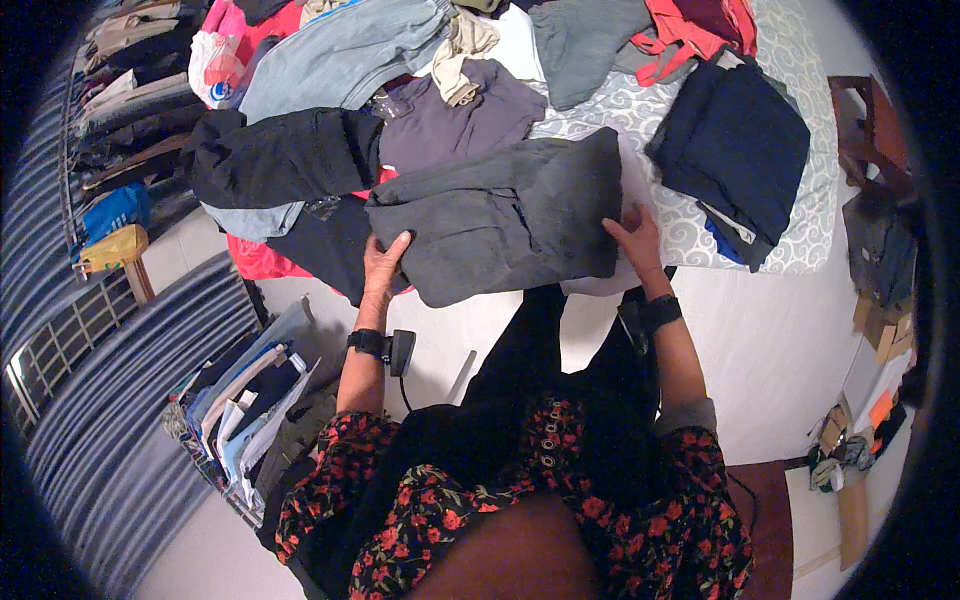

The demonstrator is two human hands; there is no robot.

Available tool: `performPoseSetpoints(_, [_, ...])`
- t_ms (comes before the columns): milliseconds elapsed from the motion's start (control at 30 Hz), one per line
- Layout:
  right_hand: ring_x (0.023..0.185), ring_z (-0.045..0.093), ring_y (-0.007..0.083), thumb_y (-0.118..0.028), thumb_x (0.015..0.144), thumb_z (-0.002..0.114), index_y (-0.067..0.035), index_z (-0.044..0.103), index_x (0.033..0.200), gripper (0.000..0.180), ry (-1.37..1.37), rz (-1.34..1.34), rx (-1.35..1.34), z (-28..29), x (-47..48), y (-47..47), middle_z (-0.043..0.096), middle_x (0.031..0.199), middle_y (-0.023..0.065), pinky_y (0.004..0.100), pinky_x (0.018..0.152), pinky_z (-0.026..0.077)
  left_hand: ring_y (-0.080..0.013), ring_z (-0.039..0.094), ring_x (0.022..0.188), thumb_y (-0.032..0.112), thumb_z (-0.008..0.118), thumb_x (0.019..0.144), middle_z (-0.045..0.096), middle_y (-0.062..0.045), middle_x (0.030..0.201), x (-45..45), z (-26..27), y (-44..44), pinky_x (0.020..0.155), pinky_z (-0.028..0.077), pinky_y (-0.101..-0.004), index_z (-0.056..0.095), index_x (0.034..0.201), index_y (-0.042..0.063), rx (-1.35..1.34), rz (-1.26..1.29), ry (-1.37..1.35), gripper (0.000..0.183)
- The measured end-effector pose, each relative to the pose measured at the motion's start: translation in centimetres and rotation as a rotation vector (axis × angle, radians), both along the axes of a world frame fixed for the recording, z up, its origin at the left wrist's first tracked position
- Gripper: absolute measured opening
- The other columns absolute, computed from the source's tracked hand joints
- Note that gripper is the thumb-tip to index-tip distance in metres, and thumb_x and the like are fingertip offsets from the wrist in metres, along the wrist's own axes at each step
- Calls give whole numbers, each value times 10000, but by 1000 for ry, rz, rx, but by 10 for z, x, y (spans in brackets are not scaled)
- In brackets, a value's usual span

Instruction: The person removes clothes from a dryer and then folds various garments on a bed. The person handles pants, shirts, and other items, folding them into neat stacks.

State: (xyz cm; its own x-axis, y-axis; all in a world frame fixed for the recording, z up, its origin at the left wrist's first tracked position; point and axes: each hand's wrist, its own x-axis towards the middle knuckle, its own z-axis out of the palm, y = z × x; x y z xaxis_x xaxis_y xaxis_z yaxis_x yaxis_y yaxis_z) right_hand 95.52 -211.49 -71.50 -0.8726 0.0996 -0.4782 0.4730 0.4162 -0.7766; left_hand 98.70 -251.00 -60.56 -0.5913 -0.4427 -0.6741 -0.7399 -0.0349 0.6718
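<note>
A folded dark grey garment, seemingly trousers with a pocket on the upper face, is stretched between both hands at the near edge of the bed. My left hand grips its left end, thumb on top and fingers hidden beneath. At the right end, my right hand holds the edge with the thumb against the cloth. Under that end shows a piece of white cloth or plastic. Just left of the garment lie black folded clothes. Behind it is a crumpled purple-grey garment.
A stack of folded dark navy clothes rests on the patterned bedsheet at right. Light blue jeans and a red strapped bag lie farther back. Shelved clothes and a rack of upright folded clothes stand at left.
</note>
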Motion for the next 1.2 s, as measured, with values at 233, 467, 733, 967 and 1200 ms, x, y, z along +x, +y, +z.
performPoseSetpoints(233, [956, 543, 190, -158, 666, 711, 18, 449, 1188, 610, -286, -66, -613, -19, 0, -10, 564, 1082, 107, 304, 858, 416, -189, 558, 910, 193, 716, 688, 588, -71, 1017, 12, 10, -1, 773, 458, -328, 531, 1070, 25, 176, -93, 112, 456])
performPoseSetpoints(467, [1002, 527, 211, -27, 656, 636, -23, 434, 1223, 602, -34, -2, -459, 83, -33, 18, 544, 1132, 109, 305, 881, 405, -184, 600, 817, 91, 663, 675, 636, -119, 895, 11, 32, 42, 769, 457, -296, 558, 1006, -15, -423, -278, 306, 363])
performPoseSetpoints(733, [832, 518, 361, -27, 648, 562, -78, 286, 1321, 730, 443, 519, 214, 178, -17, -75, 492, 926, 196, 438, 710, 456, -182, 533, 989, 286, 642, 799, 560, -97, 1104, -4, 13, 103, 863, 413, -314, 494, 1148, 12, -8, 44, 244, 468])
performPoseSetpoints(967, [794, 497, 343, -40, 653, 566, -27, 387, 1227, 601, 365, 683, 70, 125, 28, -167, 473, 865, 176, 437, 653, 428, -211, 426, 1112, 294, 599, 828, 439, -99, 1226, 22, 1, 102, 959, 345, -349, 355, 1276, 68, 713, 435, 498, 558])
performPoseSetpoints(1200, [967, 463, 335, -157, 662, 615, 3, 468, 1115, 502, 402, 807, -324, 107, 25, -130, 449, 1028, 181, 404, 827, 405, -215, 465, 1058, 74, 695, 717, 459, -98, 1199, 20, -28, 98, 913, 373, -326, 331, 1270, 21, 238, 148, 310, 665])
